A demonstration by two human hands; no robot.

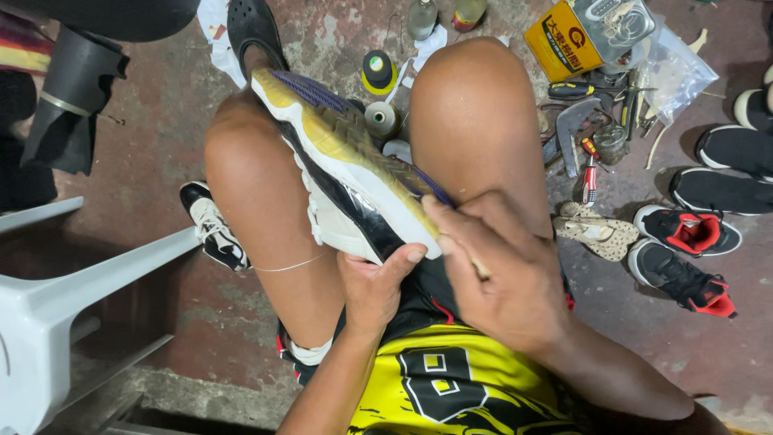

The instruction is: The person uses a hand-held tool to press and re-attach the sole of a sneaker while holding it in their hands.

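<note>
Sneaker [346,173] lay sole-up and slanted across the person's lap, wedged between the two bare knees, likely so the yellowed sole faced the eyes and the thighs kept it from rocking. Far left, a white plastic chair [48,314] stood well apart, with bare floor between it and the left thigh. A black-and-white shoe [211,227] sat on the floor just beside that thigh, and a thin pale thread [290,264] trailed over the leg toward the sneaker. The left hand [372,286] was closed on the sneaker's heel from below, thumb pressed up against the white edge of the sole, apparently bracing it. The right hand [503,270] was curled shut around a thin pale tool [481,268] at the sole's rim near the heel; what kind of tool it was could not be made out. Beyond the toe stood spools of thread [380,93], close to the sneaker's far end. To the right the floor was crowded: a yellow tin [560,44], a heap of hand tools [584,133], a worn pale insole [596,232], then black and red shoes [684,258]. Little free room remained there for the right elbow to swing.
</note>
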